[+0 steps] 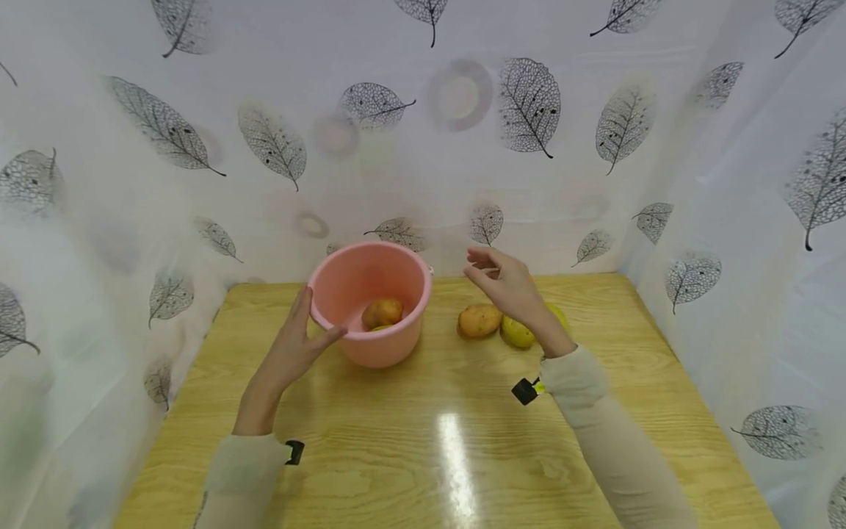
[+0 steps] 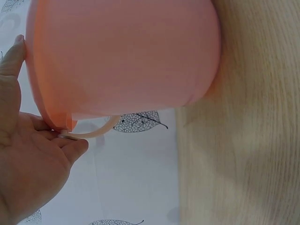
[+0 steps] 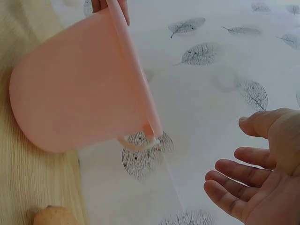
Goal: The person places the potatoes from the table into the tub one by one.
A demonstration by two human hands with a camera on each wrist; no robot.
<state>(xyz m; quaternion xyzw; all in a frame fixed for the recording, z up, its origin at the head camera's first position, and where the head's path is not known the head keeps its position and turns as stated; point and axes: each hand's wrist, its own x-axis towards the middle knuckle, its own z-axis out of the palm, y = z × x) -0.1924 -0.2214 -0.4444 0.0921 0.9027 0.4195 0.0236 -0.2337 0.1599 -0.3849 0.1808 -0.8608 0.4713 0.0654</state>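
By the fingers of the left hand [image 1: 287, 353], the rim of the pink bucket [image 1: 383, 349] is gripped, left of the frame's centre. The fingers of the right hand [image 1: 509, 286] are held loosely extended, right of centre. A brown potato [image 1: 383, 312] is contained in the bucket; a second potato [image 1: 479, 321] and yellow-green fruit [image 1: 518, 333] are carried by the worktop [image 1: 370, 455], right of centre.

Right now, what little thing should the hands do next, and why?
I'd probably lower the right hand to the potato on the table: that hand is empty, another potato sits in the bucket, and the left hand holds the bucket.
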